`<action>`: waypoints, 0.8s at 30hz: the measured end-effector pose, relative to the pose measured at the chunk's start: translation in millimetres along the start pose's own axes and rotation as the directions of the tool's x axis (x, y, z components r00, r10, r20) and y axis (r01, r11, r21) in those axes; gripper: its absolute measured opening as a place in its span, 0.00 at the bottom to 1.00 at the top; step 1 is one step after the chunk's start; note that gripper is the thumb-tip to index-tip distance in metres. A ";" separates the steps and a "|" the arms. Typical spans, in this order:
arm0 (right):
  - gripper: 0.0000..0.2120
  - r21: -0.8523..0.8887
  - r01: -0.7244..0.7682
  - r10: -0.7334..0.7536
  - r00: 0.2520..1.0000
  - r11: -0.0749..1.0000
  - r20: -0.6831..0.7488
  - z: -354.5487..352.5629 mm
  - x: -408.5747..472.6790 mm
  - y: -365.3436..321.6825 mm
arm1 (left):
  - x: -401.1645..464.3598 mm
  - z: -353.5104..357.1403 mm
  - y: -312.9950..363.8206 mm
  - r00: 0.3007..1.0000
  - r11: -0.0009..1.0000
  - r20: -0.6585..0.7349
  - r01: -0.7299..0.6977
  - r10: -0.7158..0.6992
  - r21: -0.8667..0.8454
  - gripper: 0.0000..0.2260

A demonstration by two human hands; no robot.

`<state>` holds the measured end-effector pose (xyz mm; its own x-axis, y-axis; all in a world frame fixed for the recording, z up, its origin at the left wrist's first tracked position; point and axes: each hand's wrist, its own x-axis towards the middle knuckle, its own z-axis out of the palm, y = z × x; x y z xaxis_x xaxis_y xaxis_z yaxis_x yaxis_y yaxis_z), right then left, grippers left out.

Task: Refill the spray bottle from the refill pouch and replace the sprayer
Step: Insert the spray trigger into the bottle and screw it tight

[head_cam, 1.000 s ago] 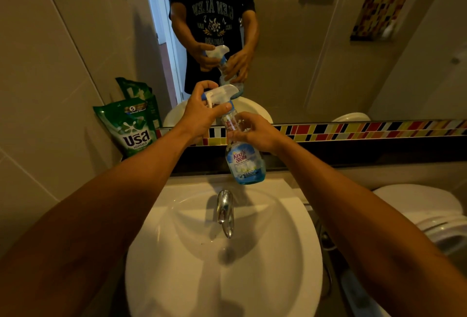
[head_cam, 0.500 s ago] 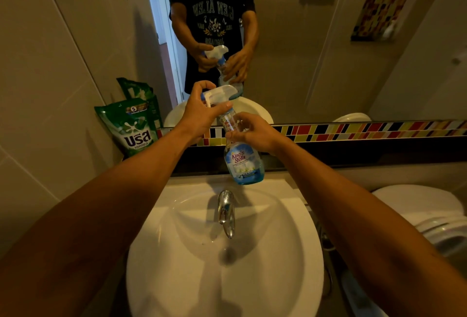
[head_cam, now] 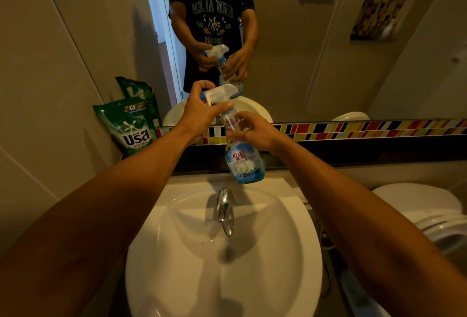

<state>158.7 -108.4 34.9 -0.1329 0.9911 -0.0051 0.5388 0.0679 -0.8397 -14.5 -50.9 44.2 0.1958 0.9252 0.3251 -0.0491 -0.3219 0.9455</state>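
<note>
left hand (head_cam: pixel 202 112) grips sprayer (head_cam: pixel 219 93); right hand (head_cam: pixel 252 131) holds spray bottle (head_cam: pixel 243 162).

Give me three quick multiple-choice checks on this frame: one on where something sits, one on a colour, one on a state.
1. Where is the refill pouch?
A. in the sink
B. on the ledge, left of the bottle
C. on the toilet lid

2. The pouch is mostly:
A. green
B. red
C. white

3. The spray bottle is:
A. standing in the basin
B. lying on the ledge
C. held in the air above the tap

Answers: 1 B, it leans against the left wall. 2 A, green with white lettering. 3 C, the right hand grips its body and the left hand holds the sprayer.
</note>
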 end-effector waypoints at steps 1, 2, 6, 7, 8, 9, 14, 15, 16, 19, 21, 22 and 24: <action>0.19 0.001 0.002 -0.002 1.000 1.000 0.000 -0.6 -0.1 -0.2 | 0.2 -0.6 -0.5 1.000 1.000 -0.006 -0.004 0.004 0.003 0.25; 0.18 -0.002 0.002 -0.002 1.000 1.000 -0.001 -1.3 -0.2 -0.3 | 0.2 -1.3 -0.4 1.000 1.000 -0.011 -0.008 0.008 0.012 0.25; 0.19 -0.018 -0.003 0.003 1.000 1.000 -0.007 -1.3 -0.1 1.0 | 1.5 -1.7 -1.9 1.000 0.998 -0.016 -0.014 0.015 0.062 0.24; 0.19 -0.014 -0.002 0.002 1.000 1.000 -0.006 -0.9 -0.2 0.6 | 1.8 -1.6 -2.4 1.000 0.997 -0.019 -0.017 0.019 0.071 0.24; 0.18 -0.008 0.000 0.000 1.000 1.000 -0.004 -0.7 -0.5 -0.2 | 1.8 -1.1 -2.0 1.000 0.997 -0.019 -0.022 0.023 0.074 0.24; 0.17 0.002 0.000 0.000 1.000 1.000 -0.001 -0.6 -0.3 -0.2 | 2.3 -0.9 -2.2 1.000 0.997 -0.016 -0.025 0.026 0.075 0.24; 0.18 0.030 -0.002 0.002 1.000 1.000 0.007 1.1 -1.4 0.4 | 3.6 -3.2 -6.2 1.000 0.996 0.001 -0.020 0.020 0.084 0.23; 0.18 0.036 0.000 0.000 1.000 0.999 0.005 1.8 -1.2 0.2 | 4.1 -3.5 -6.0 1.000 0.996 -0.006 -0.016 0.016 0.087 0.23; 0.18 0.044 0.005 -0.005 1.000 0.999 0.003 2.3 -1.1 -0.6 | 4.6 -3.7 -4.8 1.000 0.996 -0.016 -0.012 0.013 0.088 0.24; 0.16 0.052 0.021 -0.022 1.000 0.998 0.010 2.2 0.8 -6.0 | 5.7 -4.7 0.1 1.000 0.997 -0.014 -0.010 0.011 0.075 0.26; 0.14 0.050 0.023 -0.024 0.999 0.998 0.025 1.7 2.0 -7.9 | 6.2 -5.8 1.9 1.000 0.998 -0.005 -0.012 0.012 0.066 0.27; 0.15 0.047 0.023 -0.024 0.999 0.999 0.025 0.9 2.1 -7.6 | 6.1 -5.7 2.5 1.000 0.999 -0.002 -0.009 0.009 0.053 0.27; 0.17 0.050 0.025 -0.026 0.999 0.998 0.028 -0.8 3.0 -7.2 | 5.1 -5.6 4.5 1.000 1.000 0.004 -0.003 0.003 0.022 0.26</action>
<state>155.1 -105.8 41.4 -0.1706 0.9853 0.0015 0.4934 0.0867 -0.8655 -19.2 -46.4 50.2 0.1991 0.9234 0.3281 -0.0281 -0.3293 0.9438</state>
